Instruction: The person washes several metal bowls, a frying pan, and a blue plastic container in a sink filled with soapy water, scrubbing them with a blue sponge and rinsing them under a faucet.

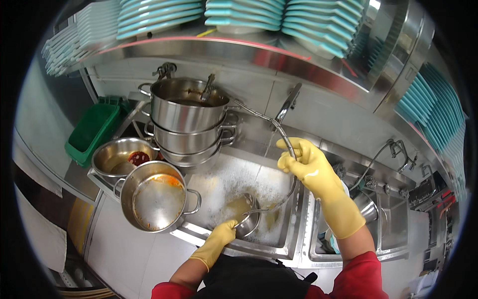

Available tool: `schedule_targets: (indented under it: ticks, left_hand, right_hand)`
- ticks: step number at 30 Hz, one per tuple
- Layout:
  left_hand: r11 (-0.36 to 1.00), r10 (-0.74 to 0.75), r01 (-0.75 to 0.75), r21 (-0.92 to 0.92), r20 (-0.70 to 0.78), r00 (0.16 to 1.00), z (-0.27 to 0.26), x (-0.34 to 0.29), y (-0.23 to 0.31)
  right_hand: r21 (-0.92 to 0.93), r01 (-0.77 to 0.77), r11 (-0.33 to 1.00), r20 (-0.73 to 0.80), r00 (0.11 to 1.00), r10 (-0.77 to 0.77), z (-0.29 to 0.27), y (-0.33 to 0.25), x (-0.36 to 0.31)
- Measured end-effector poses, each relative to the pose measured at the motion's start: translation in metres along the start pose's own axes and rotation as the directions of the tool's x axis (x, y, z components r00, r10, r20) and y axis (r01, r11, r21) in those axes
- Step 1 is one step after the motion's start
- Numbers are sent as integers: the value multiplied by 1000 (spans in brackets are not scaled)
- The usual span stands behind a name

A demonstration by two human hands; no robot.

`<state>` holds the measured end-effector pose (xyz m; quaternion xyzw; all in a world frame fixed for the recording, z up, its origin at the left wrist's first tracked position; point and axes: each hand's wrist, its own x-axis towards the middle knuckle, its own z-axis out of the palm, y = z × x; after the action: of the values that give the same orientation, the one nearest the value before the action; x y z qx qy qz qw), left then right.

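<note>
Both my hands wear yellow rubber gloves. My left hand [223, 234] is closed on the near edge of a metal pot [248, 225], which sits tilted in the foamy water of the sink [285, 251]. Whether its fingers hold the rim or a handle I cannot tell. Raised over the sink's right side, my right hand [307, 163] grips a flexible metal hose [275, 121]. From the stacked pots the hose runs through my fingers, then bends down so that its end reaches the pot in the water.
Large two-handled pots [186, 118] stand stacked at the back left. A stained pot [158, 199] and a shallow pan [119, 155] perch left of the sink, near a green bin [94, 130]. A steel shelf [224, 49] with stacked turquoise plates [244, 14] overhangs. Another sink [393, 231] lies right.
</note>
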<state>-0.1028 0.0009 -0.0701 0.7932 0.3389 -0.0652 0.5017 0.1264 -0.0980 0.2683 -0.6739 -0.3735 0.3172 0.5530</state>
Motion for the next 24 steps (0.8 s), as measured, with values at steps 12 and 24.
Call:
schedule_targets:
  ticks: [12,24]
  left_hand:
    - [871,23,-86,-483,-135,991,8,29,-39]
    - [574,-46,-155,-804,-220,974,-22,9,-4]
  right_hand:
    - [-390,291,874,-542,694,-474,-45,101,83]
    - [-738,-332,588,-80,908,411,33,371,-44]
